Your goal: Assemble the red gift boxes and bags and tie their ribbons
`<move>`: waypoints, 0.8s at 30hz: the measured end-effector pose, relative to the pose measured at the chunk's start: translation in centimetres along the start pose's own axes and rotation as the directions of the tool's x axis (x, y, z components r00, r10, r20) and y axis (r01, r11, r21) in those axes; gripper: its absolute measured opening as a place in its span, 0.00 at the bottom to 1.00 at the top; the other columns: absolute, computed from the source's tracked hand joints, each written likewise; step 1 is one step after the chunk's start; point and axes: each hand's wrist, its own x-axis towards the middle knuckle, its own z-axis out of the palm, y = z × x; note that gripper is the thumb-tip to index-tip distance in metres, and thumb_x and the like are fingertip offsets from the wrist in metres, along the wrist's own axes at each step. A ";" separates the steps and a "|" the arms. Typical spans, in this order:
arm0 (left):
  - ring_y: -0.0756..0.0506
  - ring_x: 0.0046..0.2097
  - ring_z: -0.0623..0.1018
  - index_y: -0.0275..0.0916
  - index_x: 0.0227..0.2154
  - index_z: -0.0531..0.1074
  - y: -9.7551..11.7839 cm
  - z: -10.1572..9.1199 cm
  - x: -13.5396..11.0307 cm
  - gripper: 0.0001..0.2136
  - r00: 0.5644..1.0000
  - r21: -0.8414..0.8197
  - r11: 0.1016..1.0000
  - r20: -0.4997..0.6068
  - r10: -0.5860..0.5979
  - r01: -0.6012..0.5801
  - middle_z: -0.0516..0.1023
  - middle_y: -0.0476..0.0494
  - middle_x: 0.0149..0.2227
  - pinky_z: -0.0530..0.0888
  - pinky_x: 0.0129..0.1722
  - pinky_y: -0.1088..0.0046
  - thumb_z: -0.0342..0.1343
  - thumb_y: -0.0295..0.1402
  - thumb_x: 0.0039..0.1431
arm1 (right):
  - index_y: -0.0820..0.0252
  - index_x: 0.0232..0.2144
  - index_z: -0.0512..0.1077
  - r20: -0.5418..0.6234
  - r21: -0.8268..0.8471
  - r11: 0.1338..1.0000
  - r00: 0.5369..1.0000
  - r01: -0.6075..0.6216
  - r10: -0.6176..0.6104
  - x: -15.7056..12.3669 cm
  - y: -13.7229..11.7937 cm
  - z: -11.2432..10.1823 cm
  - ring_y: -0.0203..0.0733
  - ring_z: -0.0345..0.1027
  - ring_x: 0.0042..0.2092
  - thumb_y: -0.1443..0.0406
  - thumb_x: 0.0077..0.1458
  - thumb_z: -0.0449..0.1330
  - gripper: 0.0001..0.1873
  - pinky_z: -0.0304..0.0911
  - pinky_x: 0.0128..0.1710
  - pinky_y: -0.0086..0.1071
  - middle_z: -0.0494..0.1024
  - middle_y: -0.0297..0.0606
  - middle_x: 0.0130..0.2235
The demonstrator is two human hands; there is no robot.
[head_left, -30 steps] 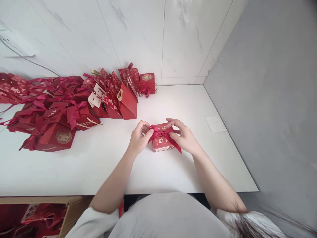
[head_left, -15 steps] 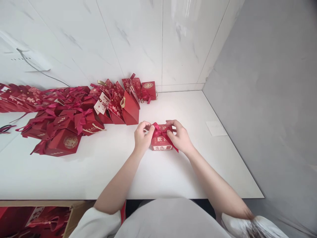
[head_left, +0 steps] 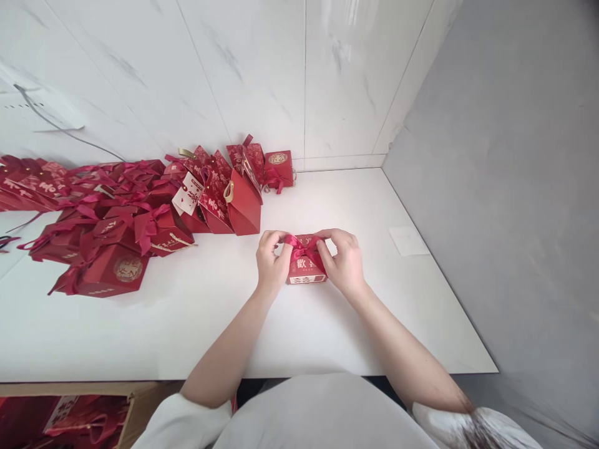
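Observation:
In front of me a small red gift box point(head_left: 306, 267) with gold and white print sits on the white table point(head_left: 201, 330). A red ribbon point(head_left: 306, 248) is tied in a bow on its top. My left hand point(head_left: 275, 260) pinches the left loop of the bow between thumb and fingers. On the other side, my right hand point(head_left: 341, 259) pinches the right loop. Both hands stay at the box's upper edges, and the fingers partly cover its sides.
Many red gift boxes point(head_left: 116, 271) with ribbons crowd the left and back of the table. One small red box point(head_left: 279, 168) stands by the tiled wall point(head_left: 262, 75). A white paper point(head_left: 409, 241) lies at right. Below the table's front edge is a cardboard box point(head_left: 133, 405) holding red packaging.
My right hand has shifted its hold on the ribbon, and both hands now pinch the bow's two loops. The hanging ribbon end at the right no longer shows. The view has moved slightly.

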 end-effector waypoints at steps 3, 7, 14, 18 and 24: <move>0.45 0.44 0.75 0.42 0.31 0.75 0.0 -0.3 -0.2 0.06 1.000 0.020 1.000 0.013 -0.012 0.012 0.74 0.46 0.39 0.70 0.45 0.69 0.54 0.33 0.61 | 0.53 0.39 0.72 0.010 0.047 0.998 0.999 -0.036 0.036 0.0 0.0 0.1 0.47 0.74 0.44 0.67 0.60 0.52 0.10 0.64 0.51 0.45 0.80 0.36 0.40; 0.45 0.46 0.74 0.42 0.32 0.75 -0.2 -0.3 -0.1 0.03 1.000 0.074 0.997 -0.001 -0.031 0.031 0.73 0.46 0.40 0.70 0.46 0.69 0.56 0.31 0.58 | 0.53 0.36 0.72 0.051 0.109 0.992 0.997 -0.069 0.064 0.2 -0.1 0.3 0.45 0.73 0.38 0.68 0.56 0.54 0.08 0.67 0.45 0.43 0.79 0.35 0.36; 0.46 0.44 0.75 0.41 0.31 0.70 -0.7 0.0 -0.1 0.06 0.994 0.016 0.994 -0.033 -0.106 0.107 0.73 0.46 0.40 0.71 0.42 0.71 0.57 0.37 0.59 | 0.55 0.37 0.68 0.023 0.178 0.950 0.966 -0.257 0.257 0.3 0.4 0.8 0.48 0.69 0.51 0.65 0.54 0.56 0.06 0.68 0.49 0.45 0.74 0.42 0.47; 0.44 0.49 0.76 0.44 0.49 0.70 -1.5 0.1 -0.2 0.14 0.963 -0.079 0.961 0.061 -0.261 0.265 0.74 0.43 0.52 0.74 0.43 0.70 0.55 0.40 0.62 | 0.53 0.55 0.62 0.221 0.307 0.806 0.861 -0.507 0.457 0.3 1.3 1.2 0.50 0.71 0.54 0.60 0.54 0.58 0.26 0.73 0.43 0.43 0.66 0.48 0.62; 0.40 0.52 0.78 0.42 0.56 0.73 -1.6 -0.3 -0.2 0.24 0.899 -0.048 0.918 0.232 -0.372 0.393 0.78 0.42 0.54 0.75 0.48 0.67 0.47 0.50 0.66 | 0.49 0.58 0.64 0.359 0.353 0.717 0.795 -0.601 0.490 0.1 1.9 1.3 0.49 0.74 0.51 0.56 0.57 0.57 0.26 0.74 0.42 0.42 0.73 0.44 0.58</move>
